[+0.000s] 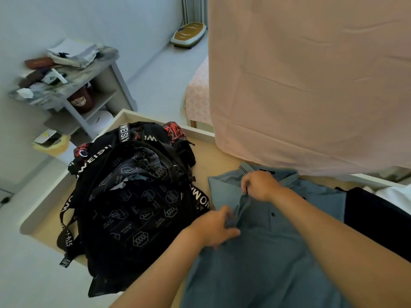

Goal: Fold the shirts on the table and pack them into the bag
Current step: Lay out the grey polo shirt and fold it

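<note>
Shirt (266,252) runs off frame, collar (287,177) partly behind pink cloth (311,85)

A large pale pink cloth sheet (311,85) hangs above and behind the grip. Far up and left of the grip stands a grey-white open shelf unit (104,78), its top heaped with white papers (71,52). A dark brown round pot (81,101) sits on its middle shelf. Well beyond the grip, a white oval floor device with a tan top (189,33) rests before a white ribbed radiator (193,7).
</note>
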`<action>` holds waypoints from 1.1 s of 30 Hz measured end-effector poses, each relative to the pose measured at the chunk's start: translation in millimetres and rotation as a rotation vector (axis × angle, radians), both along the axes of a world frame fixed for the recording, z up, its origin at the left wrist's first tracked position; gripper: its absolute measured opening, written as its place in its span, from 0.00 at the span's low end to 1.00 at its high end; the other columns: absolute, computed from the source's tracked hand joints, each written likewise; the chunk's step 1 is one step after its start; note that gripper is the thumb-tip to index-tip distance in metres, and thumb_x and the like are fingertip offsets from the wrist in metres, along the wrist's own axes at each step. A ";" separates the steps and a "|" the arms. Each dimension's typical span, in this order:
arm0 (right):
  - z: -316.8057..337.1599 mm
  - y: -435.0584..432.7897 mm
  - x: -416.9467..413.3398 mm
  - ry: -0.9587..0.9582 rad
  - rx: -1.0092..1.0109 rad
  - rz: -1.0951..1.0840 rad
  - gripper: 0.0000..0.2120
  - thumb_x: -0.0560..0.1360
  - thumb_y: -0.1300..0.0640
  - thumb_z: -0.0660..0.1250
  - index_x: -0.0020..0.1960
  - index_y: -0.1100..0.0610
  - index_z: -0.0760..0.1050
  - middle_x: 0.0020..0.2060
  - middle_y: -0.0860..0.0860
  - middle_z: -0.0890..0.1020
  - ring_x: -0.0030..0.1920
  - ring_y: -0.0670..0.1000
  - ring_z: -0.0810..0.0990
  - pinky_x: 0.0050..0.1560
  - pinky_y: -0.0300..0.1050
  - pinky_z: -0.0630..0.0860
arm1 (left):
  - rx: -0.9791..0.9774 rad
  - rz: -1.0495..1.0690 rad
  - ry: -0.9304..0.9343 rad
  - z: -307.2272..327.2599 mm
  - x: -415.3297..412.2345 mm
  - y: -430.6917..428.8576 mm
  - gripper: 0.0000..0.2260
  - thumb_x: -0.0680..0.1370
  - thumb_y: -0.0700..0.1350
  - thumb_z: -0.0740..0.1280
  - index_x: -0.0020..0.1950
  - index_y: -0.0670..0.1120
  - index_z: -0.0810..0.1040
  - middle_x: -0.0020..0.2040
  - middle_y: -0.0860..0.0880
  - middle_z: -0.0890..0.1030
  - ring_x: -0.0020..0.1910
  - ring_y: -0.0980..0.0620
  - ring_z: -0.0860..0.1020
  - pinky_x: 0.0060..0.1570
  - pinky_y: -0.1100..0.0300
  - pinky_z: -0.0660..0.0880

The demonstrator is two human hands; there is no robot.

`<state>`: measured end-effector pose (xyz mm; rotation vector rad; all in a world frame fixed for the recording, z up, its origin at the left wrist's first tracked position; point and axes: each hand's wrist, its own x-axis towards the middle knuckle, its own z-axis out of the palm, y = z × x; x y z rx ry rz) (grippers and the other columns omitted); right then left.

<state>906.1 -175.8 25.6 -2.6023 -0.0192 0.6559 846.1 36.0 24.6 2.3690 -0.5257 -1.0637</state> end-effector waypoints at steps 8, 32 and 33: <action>-36.8 24.0 -7.7 -0.063 -0.091 -0.004 0.17 0.81 0.58 0.59 0.68 0.49 0.74 0.66 0.52 0.73 0.66 0.58 0.73 0.61 0.50 0.69 | 0.157 0.183 -0.325 -25.0 -11.1 -1.9 0.08 0.81 0.44 0.59 0.51 0.42 0.76 0.49 0.45 0.80 0.47 0.46 0.79 0.42 0.55 0.76; -66.5 64.2 -29.7 -0.518 0.051 -0.248 0.25 0.74 0.64 0.65 0.70 0.54 0.70 0.69 0.55 0.71 0.69 0.57 0.69 0.68 0.53 0.65 | 0.254 0.020 -0.572 -24.8 -19.9 -6.3 0.12 0.78 0.38 0.60 0.61 0.44 0.69 0.60 0.46 0.73 0.59 0.46 0.73 0.50 0.56 0.71; -74.1 60.3 -47.2 -0.577 -0.033 -0.205 0.23 0.74 0.62 0.65 0.68 0.53 0.72 0.69 0.55 0.72 0.68 0.58 0.70 0.67 0.56 0.66 | 0.261 -0.096 -0.569 -35.7 -21.5 -9.4 0.15 0.79 0.41 0.60 0.66 0.44 0.68 0.65 0.46 0.70 0.64 0.46 0.70 0.55 0.55 0.70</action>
